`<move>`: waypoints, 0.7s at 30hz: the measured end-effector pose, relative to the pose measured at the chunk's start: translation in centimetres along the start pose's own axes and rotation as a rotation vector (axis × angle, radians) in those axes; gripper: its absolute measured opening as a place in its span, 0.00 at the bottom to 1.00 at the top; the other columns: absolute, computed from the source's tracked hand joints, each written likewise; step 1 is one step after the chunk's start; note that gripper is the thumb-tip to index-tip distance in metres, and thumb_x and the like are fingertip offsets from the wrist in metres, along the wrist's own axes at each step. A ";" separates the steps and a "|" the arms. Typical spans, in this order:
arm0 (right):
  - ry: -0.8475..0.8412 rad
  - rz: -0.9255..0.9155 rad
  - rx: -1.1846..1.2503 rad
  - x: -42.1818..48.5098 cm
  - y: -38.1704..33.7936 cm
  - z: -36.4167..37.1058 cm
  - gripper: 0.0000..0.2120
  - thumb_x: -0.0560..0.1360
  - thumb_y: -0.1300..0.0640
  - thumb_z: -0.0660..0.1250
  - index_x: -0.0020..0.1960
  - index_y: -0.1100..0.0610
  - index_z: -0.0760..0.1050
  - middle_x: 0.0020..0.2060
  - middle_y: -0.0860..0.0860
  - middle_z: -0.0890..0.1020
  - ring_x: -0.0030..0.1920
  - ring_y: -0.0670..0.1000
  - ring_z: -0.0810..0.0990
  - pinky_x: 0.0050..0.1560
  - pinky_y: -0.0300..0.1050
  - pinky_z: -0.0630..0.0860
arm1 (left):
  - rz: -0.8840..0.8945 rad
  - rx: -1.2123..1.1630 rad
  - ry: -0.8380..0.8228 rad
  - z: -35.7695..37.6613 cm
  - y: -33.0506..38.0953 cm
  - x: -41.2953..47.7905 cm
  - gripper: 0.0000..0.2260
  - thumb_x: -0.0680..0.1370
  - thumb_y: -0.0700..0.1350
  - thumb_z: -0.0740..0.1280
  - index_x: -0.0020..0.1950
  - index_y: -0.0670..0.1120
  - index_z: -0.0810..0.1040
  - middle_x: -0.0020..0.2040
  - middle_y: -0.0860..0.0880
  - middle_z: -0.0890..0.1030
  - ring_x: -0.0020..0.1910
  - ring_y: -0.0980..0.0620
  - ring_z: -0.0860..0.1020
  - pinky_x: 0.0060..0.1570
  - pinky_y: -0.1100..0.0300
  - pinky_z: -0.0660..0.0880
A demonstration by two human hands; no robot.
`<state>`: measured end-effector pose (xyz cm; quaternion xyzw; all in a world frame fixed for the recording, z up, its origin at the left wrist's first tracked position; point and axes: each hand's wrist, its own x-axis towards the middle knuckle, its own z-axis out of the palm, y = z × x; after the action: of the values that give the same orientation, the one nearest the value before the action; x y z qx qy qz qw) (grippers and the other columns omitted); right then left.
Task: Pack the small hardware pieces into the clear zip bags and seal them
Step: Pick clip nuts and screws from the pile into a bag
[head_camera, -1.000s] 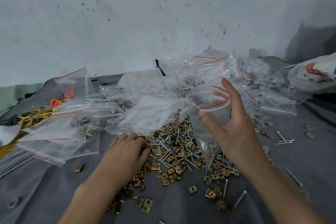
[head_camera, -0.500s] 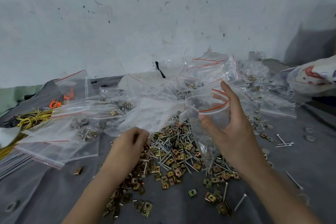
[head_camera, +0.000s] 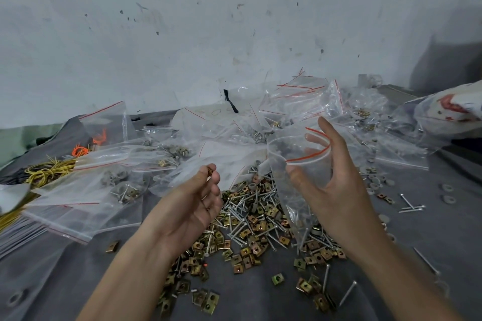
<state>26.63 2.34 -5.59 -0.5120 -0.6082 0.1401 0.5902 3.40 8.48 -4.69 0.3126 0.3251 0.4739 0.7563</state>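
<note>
Head view. The right hand point(head_camera: 336, 190) grasps a clear zip bag point(head_camera: 292, 150) near its red-lined mouth. The thumb lies on the near wall and the fingers curve round the far wall, so that the mouth stands open, facing up and to the left. The bag hangs upright. Its lower end reaches the pile point(head_camera: 250, 219) of brass clips and screws, and a few screws show through its bottom part.

The left hand point(head_camera: 193, 203), palm turned up, is raised above the left edge of the pile, just left of the bag and apart from it. Its thumb and a fingertip pinch one small brass piece point(head_camera: 210, 172); the other fingers are loosely curled.

The pile lies on a grey cloth point(head_camera: 417, 247), with stray clips and screws scattered toward the near edge. Filled bags point(head_camera: 86, 190) lie to the left, beside a bundle of yellow wire point(head_camera: 44, 172). A heap of empty bags point(head_camera: 300, 96) rises behind the hands against the spotted wall point(head_camera: 234, 21). Grey washers point(head_camera: 375, 180) lie to the right of the right hand.
</note>
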 end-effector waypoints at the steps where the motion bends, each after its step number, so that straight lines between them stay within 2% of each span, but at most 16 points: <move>1: -0.003 0.000 -0.003 0.0 0.0 0.0 0.41 0.69 0.29 0.65 0.77 0.33 0.54 0.73 0.36 0.68 0.73 0.37 0.66 0.67 0.34 0.63 | 0.010 -0.005 0.002 0.1 0.0 0.0 0.07 0.76 0.46 0.67 0.53 0.48 0.80 0.40 0.52 0.80 0.33 0.57 0.77 0.34 0.63 0.78; 10: -0.009 0.016 0.003 -0.1 0.2 -0.1 0.38 0.71 0.30 0.66 0.77 0.31 0.53 0.73 0.36 0.68 0.72 0.37 0.66 0.65 0.34 0.63 | 0.037 -0.026 -0.033 0.8 -0.4 -0.2 0.09 0.81 0.41 0.61 0.57 0.50 0.79 0.40 0.51 0.76 0.35 0.57 0.75 0.35 0.63 0.77; 14: -0.014 0.009 -0.015 0.0 0.2 0.0 0.39 0.70 0.30 0.66 0.77 0.32 0.53 0.74 0.36 0.68 0.73 0.37 0.66 0.66 0.34 0.63 | 0.074 -0.010 -0.029 0.9 -0.4 -0.1 0.11 0.77 0.41 0.64 0.58 0.49 0.80 0.42 0.51 0.79 0.36 0.57 0.76 0.37 0.62 0.77; 17: -0.014 0.012 -0.014 -0.1 0.2 0.0 0.38 0.73 0.32 0.67 0.77 0.33 0.53 0.74 0.36 0.67 0.73 0.38 0.66 0.65 0.32 0.62 | 0.194 0.137 0.004 1.6 0.1 -0.3 0.13 0.75 0.41 0.67 0.58 0.48 0.82 0.46 0.52 0.82 0.39 0.57 0.78 0.44 0.60 0.76; 19: -0.020 0.012 -0.007 -0.1 0.1 0.0 0.38 0.72 0.33 0.68 0.77 0.33 0.54 0.74 0.36 0.67 0.73 0.38 0.66 0.66 0.34 0.63 | 0.325 0.303 0.057 2.6 0.6 -0.6 0.11 0.76 0.40 0.68 0.56 0.49 0.84 0.49 0.54 0.83 0.42 0.57 0.79 0.49 0.58 0.75; 21: -0.025 0.019 0.004 -0.1 0.0 0.0 0.38 0.71 0.35 0.68 0.77 0.32 0.54 0.74 0.37 0.68 0.73 0.39 0.66 0.67 0.37 0.65 | 0.491 0.510 0.088 4.3 1.3 -1.1 0.09 0.79 0.42 0.67 0.54 0.53 0.85 0.50 0.58 0.84 0.44 0.58 0.80 0.48 0.60 0.76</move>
<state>26.59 2.30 -5.64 -0.5151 -0.6102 0.1531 0.5822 5.78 7.24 -0.90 0.5395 0.3804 0.5583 0.5026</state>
